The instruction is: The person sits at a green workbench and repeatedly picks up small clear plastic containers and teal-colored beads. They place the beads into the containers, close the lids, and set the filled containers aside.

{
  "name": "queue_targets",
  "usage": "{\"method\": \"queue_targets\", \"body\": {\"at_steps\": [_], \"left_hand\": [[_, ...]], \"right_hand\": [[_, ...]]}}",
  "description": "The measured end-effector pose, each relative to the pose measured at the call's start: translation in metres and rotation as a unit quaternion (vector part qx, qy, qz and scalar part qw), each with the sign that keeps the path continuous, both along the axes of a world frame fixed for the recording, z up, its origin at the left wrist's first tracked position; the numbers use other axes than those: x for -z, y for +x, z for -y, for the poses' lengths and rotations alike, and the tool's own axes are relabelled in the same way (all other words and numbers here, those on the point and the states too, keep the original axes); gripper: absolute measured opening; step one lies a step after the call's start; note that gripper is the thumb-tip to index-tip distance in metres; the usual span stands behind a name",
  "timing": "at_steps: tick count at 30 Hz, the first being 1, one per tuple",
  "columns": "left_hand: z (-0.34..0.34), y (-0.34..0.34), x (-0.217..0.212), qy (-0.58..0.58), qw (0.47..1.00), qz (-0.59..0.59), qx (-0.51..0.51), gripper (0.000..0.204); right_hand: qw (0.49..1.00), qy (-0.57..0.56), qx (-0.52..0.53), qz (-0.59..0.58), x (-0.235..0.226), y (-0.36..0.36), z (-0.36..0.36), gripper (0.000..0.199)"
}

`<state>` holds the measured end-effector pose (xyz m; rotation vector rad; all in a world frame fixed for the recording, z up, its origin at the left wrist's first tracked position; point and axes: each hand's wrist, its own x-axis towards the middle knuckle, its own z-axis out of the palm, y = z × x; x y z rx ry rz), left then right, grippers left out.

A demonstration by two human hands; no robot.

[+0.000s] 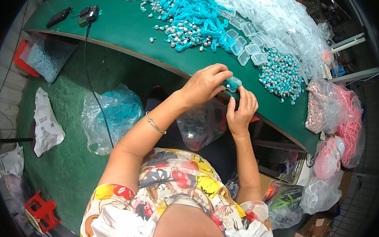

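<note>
The left hand (203, 85) and right hand (243, 111) both grip the small clear box (235, 79), up by the near edge of the table (130, 30). Tuck all the blue cord (229, 86) inside, then press the lid gently. It's hard to see if the lid is closed.

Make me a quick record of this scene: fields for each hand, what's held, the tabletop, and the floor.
Left hand: left hand, fingers on the held box; silver bangle at the wrist
Right hand: right hand, gripping the same box from the other side
Held: small clear plastic box, teal material inside
Tabletop: dark green table bearing teal cord heap, heap of clear plastic boxes, pile of small teal-and-grey pieces
Floor: clear plastic bag with teal contents, red plastic stool
</note>
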<state>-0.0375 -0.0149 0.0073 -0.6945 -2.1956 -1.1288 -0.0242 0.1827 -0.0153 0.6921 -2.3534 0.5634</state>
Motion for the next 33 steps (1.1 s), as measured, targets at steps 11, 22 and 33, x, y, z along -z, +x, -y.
{"method": "queue_targets", "body": {"at_steps": [11,22,33], "left_hand": [[-0.002,0.002,0.004,0.000,1.000,-0.016,-0.011,0.045],[-0.002,0.000,0.011,-0.058,0.993,-0.095,-0.029,0.029],[0.004,-0.002,0.001,-0.038,0.999,-0.036,0.012,0.030]], "right_hand": [[0.990,0.133,0.045,-0.007,-0.013,0.012,0.005,0.047],[0.997,-0.041,-0.017,0.064,-0.024,-0.006,-0.002,0.044],[0.983,-0.025,-0.173,0.062,-0.032,-0.042,-0.004,0.029]]}}
